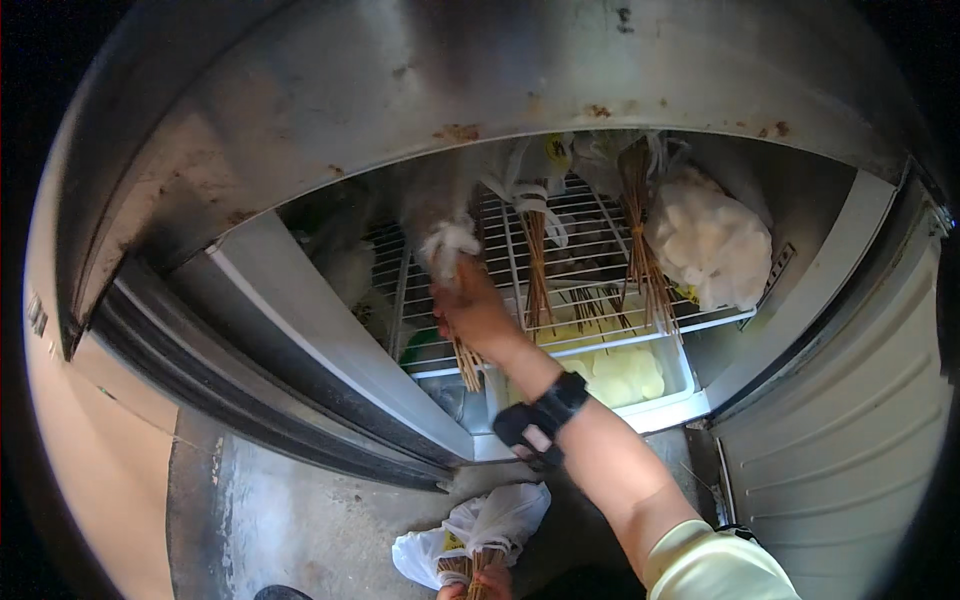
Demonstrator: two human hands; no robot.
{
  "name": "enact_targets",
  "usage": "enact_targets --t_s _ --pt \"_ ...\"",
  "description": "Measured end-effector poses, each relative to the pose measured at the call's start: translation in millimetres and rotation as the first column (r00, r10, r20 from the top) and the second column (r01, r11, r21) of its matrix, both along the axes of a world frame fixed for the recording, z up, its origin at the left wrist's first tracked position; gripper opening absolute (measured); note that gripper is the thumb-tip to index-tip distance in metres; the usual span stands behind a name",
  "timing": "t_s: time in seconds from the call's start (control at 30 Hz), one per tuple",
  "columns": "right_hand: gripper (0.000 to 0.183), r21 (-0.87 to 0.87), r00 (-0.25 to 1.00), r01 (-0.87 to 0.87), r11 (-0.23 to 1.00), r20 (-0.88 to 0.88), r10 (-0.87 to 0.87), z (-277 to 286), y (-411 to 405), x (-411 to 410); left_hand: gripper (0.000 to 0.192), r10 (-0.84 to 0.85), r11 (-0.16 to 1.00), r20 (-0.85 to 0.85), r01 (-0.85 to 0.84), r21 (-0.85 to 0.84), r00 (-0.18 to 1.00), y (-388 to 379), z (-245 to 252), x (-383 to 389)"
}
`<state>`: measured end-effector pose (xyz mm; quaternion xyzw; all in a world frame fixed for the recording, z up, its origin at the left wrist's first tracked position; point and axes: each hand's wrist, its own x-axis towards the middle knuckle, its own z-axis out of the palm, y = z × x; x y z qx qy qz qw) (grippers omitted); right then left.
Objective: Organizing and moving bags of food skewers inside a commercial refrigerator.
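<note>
With a black band on its wrist, my right hand (pixel 474 307) reaches into an open refrigerator cabinet and grips a bundle of thin wooden skewers (pixel 468 366) just below a knotted plastic bag (pixel 450 244). The bag's far part is blurred in shadow. Low in the view, my left hand (pixel 474 586) holds bundled skewers whose other ends are inside white plastic bags (pixel 491 521); the hand is partly cut off by the frame's edge. On the wire shelf (pixel 420 300), right of my right hand, lie more bagged skewer bundles (pixel 537 270).
A knotted bag of pale food pieces (pixel 709 240) sits on the shelf's right side. Below is a white tray (pixel 686 375) with pale yellow items and skewers. The cabinet's door (pixel 840 442) stands open at right. A rust-spotted metal edge (pixel 600 112) crosses above; concrete floor (pixel 315 510) lies below.
</note>
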<state>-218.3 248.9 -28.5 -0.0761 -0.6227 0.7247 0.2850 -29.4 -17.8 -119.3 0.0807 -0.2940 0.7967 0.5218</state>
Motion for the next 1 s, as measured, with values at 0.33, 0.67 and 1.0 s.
enact_targets --t_s 0.33,0.67,1.0 --pt "0.043 0.600 0.959 0.092 0.795 0.162 -0.233 13.1 -12.6 -50.2 0.022 -0.043 0.930 0.793 0.313 -0.190 0.608 -14.7 26.7 7.1" --pt "0.041 0.777 0.905 0.127 0.617 0.164 -0.393 27.7 -23.6 11.2 0.018 0.341 0.531 0.502 0.278 -0.801 0.795 -16.8 34.3 25.8" --pt "0.048 0.943 0.956 0.164 0.291 -0.079 -0.284 16.2 -27.3 86.1 0.037 0.023 0.710 0.383 0.255 -0.657 0.924 -20.6 24.6 36.5"
